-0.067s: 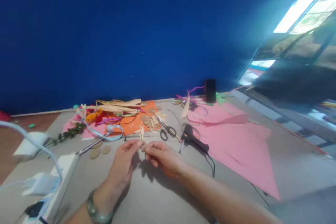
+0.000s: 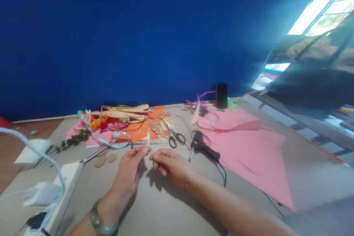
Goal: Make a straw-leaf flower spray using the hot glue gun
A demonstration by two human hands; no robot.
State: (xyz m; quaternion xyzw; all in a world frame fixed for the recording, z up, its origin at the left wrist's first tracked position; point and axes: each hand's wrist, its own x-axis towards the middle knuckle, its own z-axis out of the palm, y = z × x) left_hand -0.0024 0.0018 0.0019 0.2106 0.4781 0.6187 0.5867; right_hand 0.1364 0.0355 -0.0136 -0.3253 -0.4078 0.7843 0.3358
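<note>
Between thumb and fingertips, my left hand [image 2: 133,160] pinches a small pale strip of dried husk [image 2: 148,141] that stands upright. Close on its right, my right hand [image 2: 168,164] is closed in a pinch near the strip's lower end; what its fingertips hold is too small to make out. Beyond the hands lie black-handled scissors [image 2: 177,138]. A black glue gun [image 2: 204,146] rests to the right, its cord trailing toward me. Pale husk scraps [image 2: 159,128] are piled on an orange sheet [image 2: 132,131].
Pink paper [image 2: 249,151] covers the table's right side. Round brown discs [image 2: 99,161] lie left of my hands. A white power strip [image 2: 68,188] with plugs and a pale cable stands at the left. A black box [image 2: 221,96] stands by the blue wall [image 2: 166,37].
My left hand has shifted very slightly left with the pale strip, widening the small gap to my right hand. The right hand looks still.
</note>
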